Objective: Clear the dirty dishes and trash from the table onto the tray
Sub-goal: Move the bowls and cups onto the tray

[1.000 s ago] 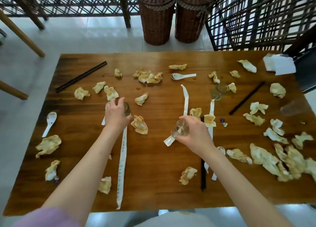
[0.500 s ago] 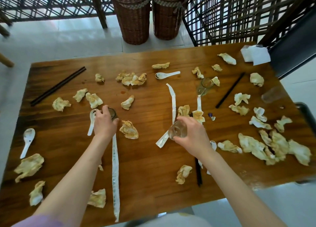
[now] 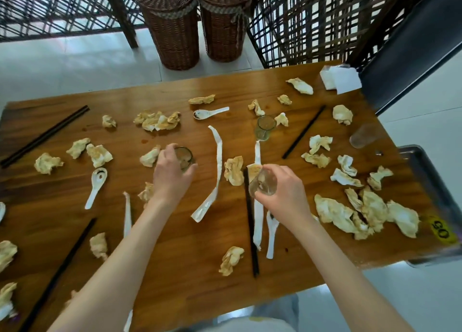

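two hands hold glasses over a table (image 3: 175, 251). left hand (image 3: 172, 174) grips one glass (image 3: 184, 156); right hand (image 3: 282, 194) grips another (image 3: 262, 185). a paper strip (image 3: 216, 171) lies between them, a tray (image 3: 432, 181) far right, a third glass (image 3: 265, 129) behind.

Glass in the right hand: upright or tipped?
Tipped. The glass in the right hand lies sideways, mouth facing left toward the black chopstick.

- A restaurant dining area after a meal: the wooden surface (image 3: 175, 244) carries black chopsticks (image 3: 303, 132), ceramic soup spoons (image 3: 211, 113), glasses (image 3: 264, 129) and crumpled stained napkins (image 3: 335, 213).
- Dark lattice screens (image 3: 312, 19), two lidded wicker baskets (image 3: 172, 27) and pale floor tiles (image 3: 75, 59) surround it.
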